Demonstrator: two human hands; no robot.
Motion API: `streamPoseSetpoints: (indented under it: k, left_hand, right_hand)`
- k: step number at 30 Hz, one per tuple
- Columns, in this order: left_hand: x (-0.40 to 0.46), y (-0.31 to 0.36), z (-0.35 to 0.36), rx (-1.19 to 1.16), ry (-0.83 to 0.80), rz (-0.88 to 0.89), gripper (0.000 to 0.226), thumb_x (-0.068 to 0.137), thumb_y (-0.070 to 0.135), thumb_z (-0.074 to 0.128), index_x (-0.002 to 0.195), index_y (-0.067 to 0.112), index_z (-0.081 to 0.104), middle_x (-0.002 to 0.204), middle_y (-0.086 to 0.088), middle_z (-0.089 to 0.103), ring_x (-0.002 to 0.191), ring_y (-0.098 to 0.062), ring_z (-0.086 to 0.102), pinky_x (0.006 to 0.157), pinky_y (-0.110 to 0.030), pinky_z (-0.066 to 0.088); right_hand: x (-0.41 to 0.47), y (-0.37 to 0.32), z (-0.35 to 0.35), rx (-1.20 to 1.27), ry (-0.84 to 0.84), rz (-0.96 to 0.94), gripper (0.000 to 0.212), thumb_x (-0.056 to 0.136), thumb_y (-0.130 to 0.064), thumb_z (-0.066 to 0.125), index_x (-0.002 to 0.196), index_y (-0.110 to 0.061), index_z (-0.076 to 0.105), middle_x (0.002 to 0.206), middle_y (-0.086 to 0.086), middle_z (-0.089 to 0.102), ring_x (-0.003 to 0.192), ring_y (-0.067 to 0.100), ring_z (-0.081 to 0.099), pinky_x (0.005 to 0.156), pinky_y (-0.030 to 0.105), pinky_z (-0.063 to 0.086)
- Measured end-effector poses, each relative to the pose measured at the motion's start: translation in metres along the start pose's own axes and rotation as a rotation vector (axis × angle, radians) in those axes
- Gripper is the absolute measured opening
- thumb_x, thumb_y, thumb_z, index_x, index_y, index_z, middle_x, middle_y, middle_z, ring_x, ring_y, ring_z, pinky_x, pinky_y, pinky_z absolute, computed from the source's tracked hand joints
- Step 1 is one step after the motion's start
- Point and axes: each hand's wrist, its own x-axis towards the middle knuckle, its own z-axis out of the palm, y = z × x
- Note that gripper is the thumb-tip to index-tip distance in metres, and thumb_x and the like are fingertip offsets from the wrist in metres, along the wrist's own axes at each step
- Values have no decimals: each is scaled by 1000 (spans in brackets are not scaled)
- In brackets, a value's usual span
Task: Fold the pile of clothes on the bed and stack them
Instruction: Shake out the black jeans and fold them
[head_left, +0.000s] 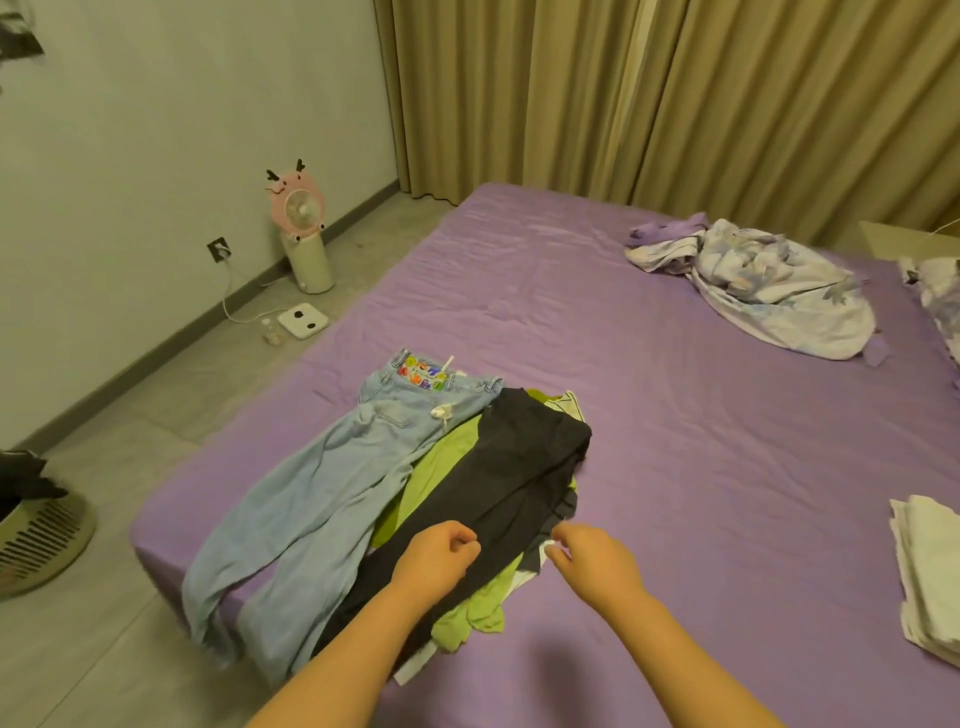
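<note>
Both hands work a dark garment (519, 478) laid lengthwise on a purple bed (701, 415), atop green clothing (441, 462) and beside pale jeans (332, 493). The left hand (436, 556) has fingers curled at the fabric's left edge, apparently pinching it; the right hand (592, 561) pinches near the right edge (its grip is partly hidden). The step looks like straightening before a fold. Next, both edges likely need lifting together. A white folded stack (930, 571) waits at right.

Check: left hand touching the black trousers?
Touching. Head view: left hand lies on the black trousers, fingers curled at the fabric's edge.
</note>
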Motion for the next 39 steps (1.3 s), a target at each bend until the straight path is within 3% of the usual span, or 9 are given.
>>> streamPoseSetpoints:
  k: [7, 11, 21, 27, 30, 32, 34, 36, 39]
  left_hand:
    - [117, 51, 2, 45, -41, -37, 23, 92, 30, 57, 113, 22, 62, 98, 5, 65, 92, -11, 63, 86, -28, 52]
    - [183, 67, 12, 51, -61, -53, 31, 93, 29, 58, 122, 19, 60, 112, 4, 64, 102, -9, 59, 91, -22, 46]
    - [309, 60, 31, 249, -74, -42, 64, 92, 33, 60, 147, 16, 33, 147, -7, 37, 136, -22, 36, 113, -35, 30]
    - [347, 72, 53, -91, -103, -169, 91, 83, 32, 72, 152, 21, 15, 148, -12, 32, 135, -27, 37, 110, -44, 36]
    - [344, 70, 59, -167, -112, -201, 107, 77, 28, 78, 154, 18, 5, 147, -11, 36, 134, -29, 40, 109, -45, 37]
    - [338, 69, 58, -216, -104, -215, 95, 78, 18, 78, 151, 11, 17, 144, -12, 43, 130, -28, 46, 107, -45, 39]
    - [328, 68, 52, -182, -50, -207, 59, 82, 15, 74, 134, 7, 47, 131, -12, 57, 118, -28, 55, 101, -43, 45]
    - [310, 70, 39, -247, -15, -172, 25, 86, 17, 70, 109, 14, 61, 118, -11, 66, 104, -23, 63, 93, -41, 51]
    - [278, 83, 8, -359, -47, -68, 15, 89, 25, 66, 102, 18, 68, 103, -3, 72, 90, -15, 69, 81, -30, 57]
  right_hand:
    - [115, 52, -28, 101, -21, 129, 31, 99, -41, 41, 110, -18, 59, 109, 4, 65, 97, 23, 61, 77, 31, 49]
    - [184, 73, -25, 172, -69, 218, 37, 99, -41, 41, 124, -18, 53, 124, 6, 58, 111, 25, 56, 87, 33, 47]
    - [293, 101, 8, 321, -99, 406, 53, 98, -46, 41, 141, -15, 33, 130, 12, 47, 114, 32, 54, 85, 35, 46]
    - [300, 100, 15, 701, 15, 457, 47, 90, -11, 61, 133, -6, 44, 126, 16, 57, 113, 31, 55, 92, 32, 43]
    - [292, 97, 12, 773, 58, 409, 46, 89, -8, 61, 133, -8, 47, 128, 10, 58, 115, 27, 55, 94, 28, 41]
    - [284, 94, 9, 796, 70, 374, 44, 89, -10, 61, 132, -9, 50, 126, 7, 58, 114, 24, 55, 92, 25, 40]
    - [274, 90, 5, 865, 110, 369, 34, 88, -10, 63, 122, -11, 56, 114, 4, 63, 105, 21, 58, 82, 18, 43]
    - [260, 86, -5, 973, 182, 367, 21, 86, -11, 67, 104, -19, 59, 93, -4, 63, 91, 19, 59, 65, 7, 42]
    - [241, 79, -32, 985, 299, 289, 16, 83, -16, 71, 82, -24, 57, 74, -2, 49, 77, 21, 49, 59, 14, 39]
